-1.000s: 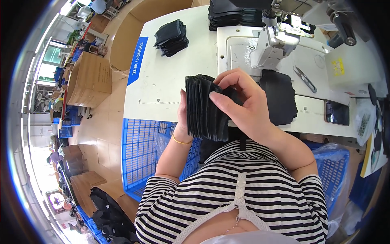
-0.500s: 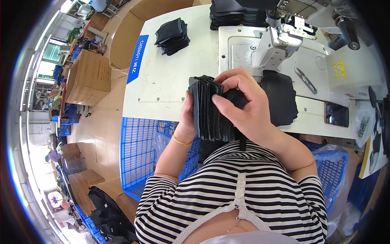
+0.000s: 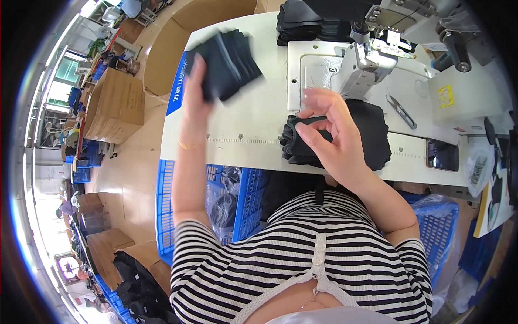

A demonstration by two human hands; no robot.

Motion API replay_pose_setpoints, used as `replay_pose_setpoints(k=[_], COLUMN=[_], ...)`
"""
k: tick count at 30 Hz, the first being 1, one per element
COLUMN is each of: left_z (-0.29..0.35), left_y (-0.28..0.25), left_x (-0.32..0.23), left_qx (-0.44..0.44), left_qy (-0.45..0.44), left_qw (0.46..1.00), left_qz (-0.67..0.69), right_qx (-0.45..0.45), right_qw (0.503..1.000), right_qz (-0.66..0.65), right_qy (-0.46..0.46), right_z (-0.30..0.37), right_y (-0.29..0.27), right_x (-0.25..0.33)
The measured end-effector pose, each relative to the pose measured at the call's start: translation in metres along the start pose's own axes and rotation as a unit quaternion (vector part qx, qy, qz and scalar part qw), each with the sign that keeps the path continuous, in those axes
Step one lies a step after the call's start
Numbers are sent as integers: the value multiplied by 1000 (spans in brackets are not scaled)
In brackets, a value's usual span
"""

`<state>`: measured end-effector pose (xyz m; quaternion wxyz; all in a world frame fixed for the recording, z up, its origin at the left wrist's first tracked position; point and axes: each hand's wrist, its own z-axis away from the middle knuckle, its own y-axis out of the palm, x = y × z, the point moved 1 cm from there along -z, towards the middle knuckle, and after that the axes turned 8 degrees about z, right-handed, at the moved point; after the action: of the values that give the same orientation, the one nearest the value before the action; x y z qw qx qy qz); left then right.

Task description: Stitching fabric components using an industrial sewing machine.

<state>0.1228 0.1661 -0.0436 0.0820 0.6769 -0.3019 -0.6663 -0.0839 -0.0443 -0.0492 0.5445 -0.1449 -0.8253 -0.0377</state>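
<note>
Black stack (image 3: pixel 218 75) moved far left above the table (image 3: pixel 251 119) since the earlier frame, clamped in the left hand (image 3: pixel 197 102). I noted the right hand (image 3: pixel 342 137), thumb and fingers apart, over nearer dark pieces (image 3: pixel 299 154). Judged risk: layers slipping from a loose, hurried grip.

I wear the camera on my head, the left one of a side-by-side pair, and it looks down past my shirt (image 3: pixel 259 244) to my hands (image 3: pixel 344 146) and the desk (image 3: pixel 237 121). The shirt is nearest the lens; the machine (image 3: pixel 368 63) stands farther off, toward the top. The fisheye takes in the floor (image 3: pixel 132 168) on my left, straight edges bending toward its dark rim.
</note>
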Motion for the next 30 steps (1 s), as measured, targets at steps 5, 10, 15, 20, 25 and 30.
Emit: replay_pose_setpoints(k=[5,10,15,20,25,30], left_z=[-152,-170,-191,-198,-182,-152], left_y=[-77,-77,-76,-134,-85,-121], left_x=[-38,-6,-11,-19,10,-20], left_qx=[-17,-110,-94,-92,-69,-337], left_qy=[-69,-166,-127,-43,-161,203], left_qw=[996,952,842,847,870,632], left_qz=[-58,-231,-517,-522,-461,-667], right_qx=[48,46,14,-18,-96,-156], right_qw=[998,993,990,991,978,913], right_qz=[41,97,122,99,143,372], right_qy=[24,57,75,87,116,55], right_z=[11,15,18,27,43,58], right_y=[-3,-23,-45,-54,-90,-119], right_x=[6,-4,-16,-23,-31,-39])
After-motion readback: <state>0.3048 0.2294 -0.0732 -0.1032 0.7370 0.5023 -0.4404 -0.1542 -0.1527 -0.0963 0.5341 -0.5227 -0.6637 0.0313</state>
